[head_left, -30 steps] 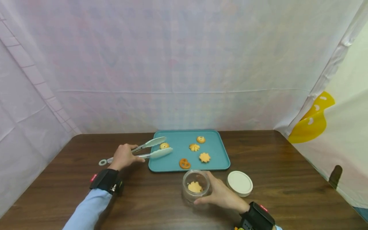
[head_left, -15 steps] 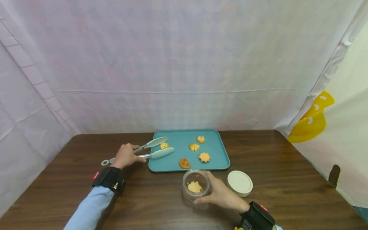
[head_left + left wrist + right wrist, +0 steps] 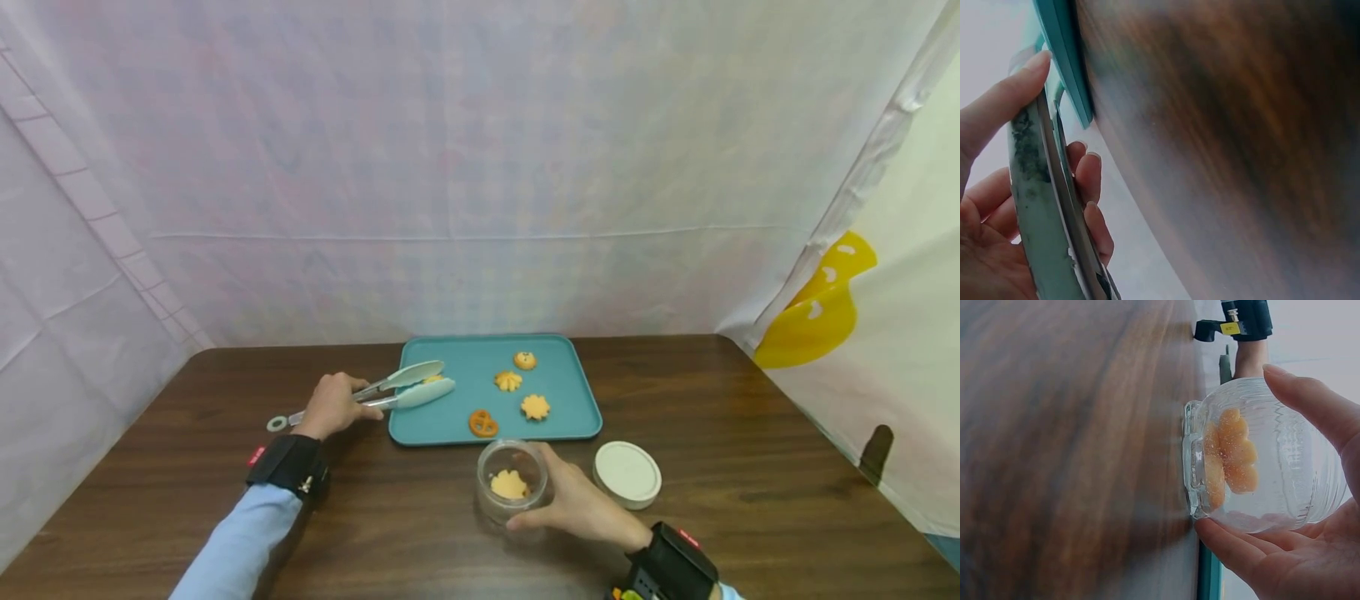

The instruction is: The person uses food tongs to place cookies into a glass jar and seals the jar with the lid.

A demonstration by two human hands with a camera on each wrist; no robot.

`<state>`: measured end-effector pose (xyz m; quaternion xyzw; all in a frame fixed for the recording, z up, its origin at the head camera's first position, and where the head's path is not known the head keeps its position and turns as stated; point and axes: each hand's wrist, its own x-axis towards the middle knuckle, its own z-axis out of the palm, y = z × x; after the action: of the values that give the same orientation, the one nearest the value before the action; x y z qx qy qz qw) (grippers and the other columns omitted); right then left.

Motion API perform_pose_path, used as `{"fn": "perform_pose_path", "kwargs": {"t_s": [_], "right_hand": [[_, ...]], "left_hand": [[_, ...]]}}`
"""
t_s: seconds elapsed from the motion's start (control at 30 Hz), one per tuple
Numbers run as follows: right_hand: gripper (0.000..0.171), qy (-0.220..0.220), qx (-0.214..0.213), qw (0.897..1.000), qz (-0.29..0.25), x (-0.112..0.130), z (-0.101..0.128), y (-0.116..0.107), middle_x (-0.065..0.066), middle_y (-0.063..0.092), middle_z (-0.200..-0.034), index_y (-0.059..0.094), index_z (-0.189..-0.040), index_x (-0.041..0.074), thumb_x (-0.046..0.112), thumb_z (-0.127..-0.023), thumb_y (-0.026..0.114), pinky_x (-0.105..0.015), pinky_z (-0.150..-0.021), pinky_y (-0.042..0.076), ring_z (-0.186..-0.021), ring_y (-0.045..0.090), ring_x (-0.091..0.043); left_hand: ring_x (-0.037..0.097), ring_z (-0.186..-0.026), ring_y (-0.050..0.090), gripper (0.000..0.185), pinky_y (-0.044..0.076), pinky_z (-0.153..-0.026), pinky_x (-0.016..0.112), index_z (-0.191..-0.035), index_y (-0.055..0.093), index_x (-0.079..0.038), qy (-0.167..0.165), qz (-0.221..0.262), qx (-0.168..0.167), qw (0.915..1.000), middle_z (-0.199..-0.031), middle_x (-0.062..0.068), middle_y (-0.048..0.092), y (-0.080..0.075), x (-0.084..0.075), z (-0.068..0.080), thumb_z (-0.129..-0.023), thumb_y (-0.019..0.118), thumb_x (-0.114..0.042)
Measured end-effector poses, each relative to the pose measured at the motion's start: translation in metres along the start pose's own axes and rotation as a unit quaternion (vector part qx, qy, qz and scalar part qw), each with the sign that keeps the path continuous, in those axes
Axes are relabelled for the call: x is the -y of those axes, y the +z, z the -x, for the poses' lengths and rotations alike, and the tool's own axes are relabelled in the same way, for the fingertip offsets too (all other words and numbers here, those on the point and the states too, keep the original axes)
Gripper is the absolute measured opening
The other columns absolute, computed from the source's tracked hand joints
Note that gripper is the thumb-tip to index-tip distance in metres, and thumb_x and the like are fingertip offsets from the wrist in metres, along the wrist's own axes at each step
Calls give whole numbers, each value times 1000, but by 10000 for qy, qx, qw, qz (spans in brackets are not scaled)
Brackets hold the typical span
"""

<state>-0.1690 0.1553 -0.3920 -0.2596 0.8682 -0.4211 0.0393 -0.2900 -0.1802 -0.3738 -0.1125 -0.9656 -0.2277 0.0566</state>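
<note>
My left hand (image 3: 332,407) grips a pair of tongs (image 3: 425,393) with pale green tips. Those tips lie on either side of a round cookie (image 3: 433,379) at the left of the blue tray (image 3: 465,417), largely covering it. In the left wrist view the thumb and fingers wrap the tongs' arms (image 3: 1041,206). My right hand (image 3: 573,498) holds a clear glass jar (image 3: 487,506) upright on the table, in front of the tray. Flower-shaped cookies (image 3: 1235,453) lie at the jar's bottom in the right wrist view.
On the tray are a pretzel (image 3: 483,423), two flower-shaped cookies, one of them a scalloped cookie (image 3: 536,407), and a bear-face cookie (image 3: 525,361). A white lid (image 3: 627,473) lies right of the jar on the wooden table (image 3: 405,533). Pale curtains stand behind.
The tongs' tips have come closer together around the round cookie, and the left hand has shifted slightly right. My right hand and the jar have stayed in place.
</note>
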Motion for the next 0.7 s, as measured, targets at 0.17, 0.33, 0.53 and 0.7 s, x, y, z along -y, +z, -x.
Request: {"fn": "perform_pose_path", "kwargs": {"t_s": [0.17,0.33,0.53,0.7], "right_hand": [[83,-8,20,10000,-1,1,0,-1,-11,53,-120,35,-130,15,44,-64,75,-36,-86,43,-108,52,-23],[83,-29,40,10000,10,0,0,0,-11,53,-120,34,-131,14,44,-64,75,-36,-86,43,-107,52,-23],[83,-46,12,10000,33,0,0,0,-11,54,-120,34,-130,15,44,-64,75,-38,-86,43,-108,52,-24],[83,-40,18,10000,57,0,0,1,-12,53,-120,35,-130,15,45,-64,75,-40,-87,42,-108,52,-24]], "left_hand": [[22,-68,46,46,40,-61,33,-99,66,5,56,15,-47,10000,-85,14,63,-1,-1,1,-64,80,-21],[23,-69,48,45,42,-62,35,-98,66,6,97,23,-132,9999,-87,16,64,-3,-2,3,-64,80,-20],[22,-68,48,45,42,-62,34,-97,66,5,209,100,-243,9994,-86,17,65,-4,-1,6,-63,80,-21],[19,-63,46,43,38,-56,29,-92,68,3,392,193,-368,9984,-79,13,65,-6,0,10,-61,81,-23]]}}
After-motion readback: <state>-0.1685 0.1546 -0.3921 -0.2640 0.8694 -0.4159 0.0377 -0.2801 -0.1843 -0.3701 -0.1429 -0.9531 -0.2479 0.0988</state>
